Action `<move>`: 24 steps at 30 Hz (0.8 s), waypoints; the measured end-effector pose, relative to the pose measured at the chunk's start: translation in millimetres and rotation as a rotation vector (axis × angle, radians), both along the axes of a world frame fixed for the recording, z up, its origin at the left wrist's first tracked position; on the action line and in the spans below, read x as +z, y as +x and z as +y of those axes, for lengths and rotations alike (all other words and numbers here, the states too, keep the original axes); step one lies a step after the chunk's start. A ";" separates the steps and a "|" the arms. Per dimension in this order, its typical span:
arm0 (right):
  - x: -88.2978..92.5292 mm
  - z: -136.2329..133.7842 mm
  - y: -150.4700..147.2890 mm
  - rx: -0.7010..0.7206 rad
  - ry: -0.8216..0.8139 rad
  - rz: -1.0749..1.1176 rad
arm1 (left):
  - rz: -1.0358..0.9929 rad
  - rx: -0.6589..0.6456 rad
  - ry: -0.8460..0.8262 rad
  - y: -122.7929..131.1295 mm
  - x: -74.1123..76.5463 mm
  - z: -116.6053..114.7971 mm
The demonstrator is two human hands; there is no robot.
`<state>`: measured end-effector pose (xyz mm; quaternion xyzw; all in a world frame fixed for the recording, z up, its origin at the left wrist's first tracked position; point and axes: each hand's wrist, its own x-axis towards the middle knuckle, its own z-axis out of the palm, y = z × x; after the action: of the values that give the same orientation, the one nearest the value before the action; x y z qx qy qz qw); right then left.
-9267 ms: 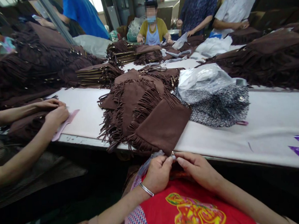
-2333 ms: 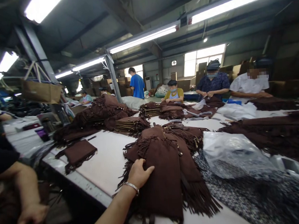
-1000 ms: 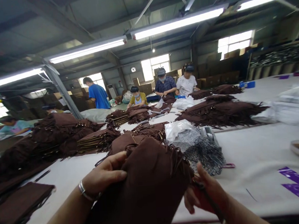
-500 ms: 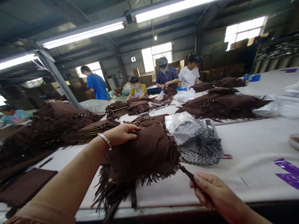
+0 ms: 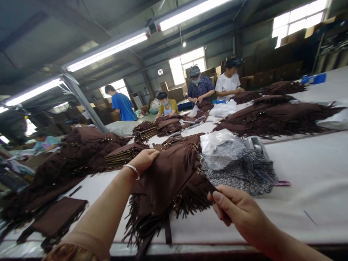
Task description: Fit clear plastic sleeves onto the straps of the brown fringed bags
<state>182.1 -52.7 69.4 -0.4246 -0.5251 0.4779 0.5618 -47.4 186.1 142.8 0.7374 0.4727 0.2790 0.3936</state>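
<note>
A dark brown fringed bag (image 5: 168,174) is in front of me, with gold rings along its right side and fringe hanging below. My left hand (image 5: 144,159), with a bangle on the wrist, is closed on the bag's upper left edge; its fingertips are partly hidden. At the right, my right hand (image 5: 239,209) pinches a brown strap (image 5: 210,185) between thumb and fingers. The strap is drawn out from the bag's right side. More dark fringe lies under the bag, reaching toward the table's front edge.
Beyond my right hand lies a grey speckled fabric bundle (image 5: 239,171) with clear plastic over it. Brown bags are piled at left (image 5: 82,149) and at back right (image 5: 274,115). Another brown piece (image 5: 59,218) lies front left on the white table (image 5: 308,172). Several people work farther back.
My right hand has moved up and toward the bag, and the strap is now raised. The bag's right side has turned, showing gold rings. The view has shifted a little.
</note>
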 end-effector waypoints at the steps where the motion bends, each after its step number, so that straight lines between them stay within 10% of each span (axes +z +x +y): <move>1: 7.8 0.4 -2.2 0.011 0.063 -0.050 | -0.041 0.019 -0.024 -1.1 -6.3 -3.0; 7: 30.8 7.5 -14.6 0.099 0.160 -0.021 | -0.328 0.073 -0.180 2.0 -34.7 -18.4; 14: 40.9 36.3 -7.5 0.004 0.076 0.222 | -0.754 0.138 -0.444 -3.8 -18.8 -11.0; 24: -101.5 27.1 42.4 -0.100 -0.108 -0.448 | -0.902 0.352 -0.525 -13.6 -3.4 -42.4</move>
<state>224.5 -25.6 -32.0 -0.5750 -0.5885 0.3707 0.4309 -61.0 143.7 139.4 0.3316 0.4272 0.5015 0.6753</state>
